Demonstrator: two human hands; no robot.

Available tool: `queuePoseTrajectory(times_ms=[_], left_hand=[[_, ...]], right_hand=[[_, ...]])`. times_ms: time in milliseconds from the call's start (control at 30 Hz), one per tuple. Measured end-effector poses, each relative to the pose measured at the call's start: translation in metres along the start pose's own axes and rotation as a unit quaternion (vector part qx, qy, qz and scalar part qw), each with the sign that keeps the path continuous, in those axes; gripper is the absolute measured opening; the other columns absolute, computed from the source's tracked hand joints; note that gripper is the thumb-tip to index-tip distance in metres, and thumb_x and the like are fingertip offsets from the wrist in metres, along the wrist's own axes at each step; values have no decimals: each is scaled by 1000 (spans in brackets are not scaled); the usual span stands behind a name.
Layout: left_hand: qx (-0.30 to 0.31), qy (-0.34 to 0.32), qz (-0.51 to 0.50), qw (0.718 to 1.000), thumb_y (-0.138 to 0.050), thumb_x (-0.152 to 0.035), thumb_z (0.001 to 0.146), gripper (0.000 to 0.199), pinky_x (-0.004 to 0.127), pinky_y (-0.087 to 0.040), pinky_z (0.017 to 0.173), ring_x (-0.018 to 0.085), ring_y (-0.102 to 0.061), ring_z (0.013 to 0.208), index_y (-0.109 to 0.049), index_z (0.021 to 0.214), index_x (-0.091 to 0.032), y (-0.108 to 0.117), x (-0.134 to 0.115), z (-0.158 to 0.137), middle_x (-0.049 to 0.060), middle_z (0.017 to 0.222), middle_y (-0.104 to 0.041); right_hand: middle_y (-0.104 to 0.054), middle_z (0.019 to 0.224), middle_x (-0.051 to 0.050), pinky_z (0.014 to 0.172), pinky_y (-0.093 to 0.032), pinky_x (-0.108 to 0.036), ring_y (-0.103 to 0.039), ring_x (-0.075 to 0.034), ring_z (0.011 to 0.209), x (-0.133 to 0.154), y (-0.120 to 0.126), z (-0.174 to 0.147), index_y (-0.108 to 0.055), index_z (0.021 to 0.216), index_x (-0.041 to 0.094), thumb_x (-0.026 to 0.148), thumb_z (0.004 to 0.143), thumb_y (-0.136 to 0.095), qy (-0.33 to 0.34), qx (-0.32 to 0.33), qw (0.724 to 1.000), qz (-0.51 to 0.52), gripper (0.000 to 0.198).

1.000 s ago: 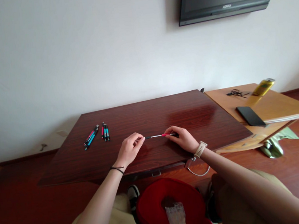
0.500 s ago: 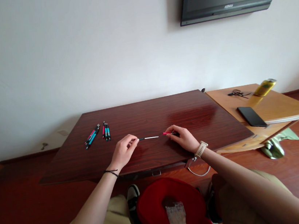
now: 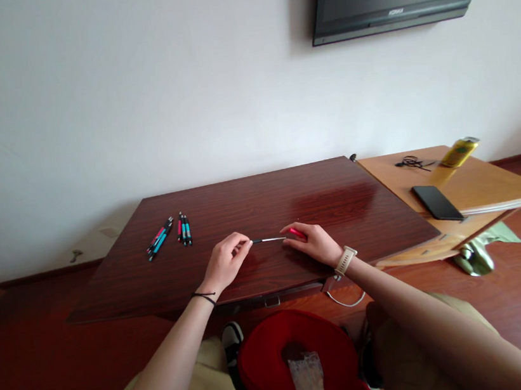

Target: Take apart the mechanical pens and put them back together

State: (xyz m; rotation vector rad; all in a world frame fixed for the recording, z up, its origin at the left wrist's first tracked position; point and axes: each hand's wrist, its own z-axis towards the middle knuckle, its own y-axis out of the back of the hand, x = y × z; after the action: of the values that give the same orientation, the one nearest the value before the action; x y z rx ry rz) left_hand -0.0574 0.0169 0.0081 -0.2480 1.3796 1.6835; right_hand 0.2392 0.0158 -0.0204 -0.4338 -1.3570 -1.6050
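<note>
Just below the frame's centre, the left hand (image 3: pixel 225 260) pinches a thin rod (image 3: pixel 269 239) by its dark end; the right hand (image 3: pixel 319 244) holds a pink tube (image 3: pixel 297 233). The rod seems light, stiff, perhaps slippery; the dark end suits gripping.

One camera, worn on the person's head, looks from near, forward and down, across the table (image 3: pixel 261 201) to the far wall (image 3: pixel 155 93).
</note>
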Motion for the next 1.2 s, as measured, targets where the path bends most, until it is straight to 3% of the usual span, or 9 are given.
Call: queuePoseTrajectory(times_ms=[267, 867, 1200], left_hand=[[5, -12, -8, 1000, -56, -43, 106, 27, 28, -52, 75, 19, -69, 82, -68, 94, -22, -6, -6, 8, 4, 92, -73], [-11, -7, -6, 1000, -57, -43, 106, 26, 29, -54, 77, 18, -70, 81, -69, 95, -22, -1, 1, 7, 4, 92, -74], [-24, -7, 26, 999, -62, -34, 101, 15, 28, -53, 72, 17, -70, 80, -71, 110, -25, -11, 9, 11, 2, 98, -76]], right_hand=[[-76, 81, 0, 75, -48, -28, -67, -19, 75, 1, -1, 1, -77, 94, 23, 44, 102, -65, -8, -6, 1000, 0, 25], [-80, 90, -3, 80, -52, -32, -73, -25, 84, -13, 26, -19, -77, 95, 24, 44, 100, -66, -41, -46, 998, -12, 24], [-80, 90, -3, 78, -51, -32, -73, -24, 83, -13, 30, -23, -77, 95, 24, 43, 99, -67, -45, -54, 997, -18, 22]])
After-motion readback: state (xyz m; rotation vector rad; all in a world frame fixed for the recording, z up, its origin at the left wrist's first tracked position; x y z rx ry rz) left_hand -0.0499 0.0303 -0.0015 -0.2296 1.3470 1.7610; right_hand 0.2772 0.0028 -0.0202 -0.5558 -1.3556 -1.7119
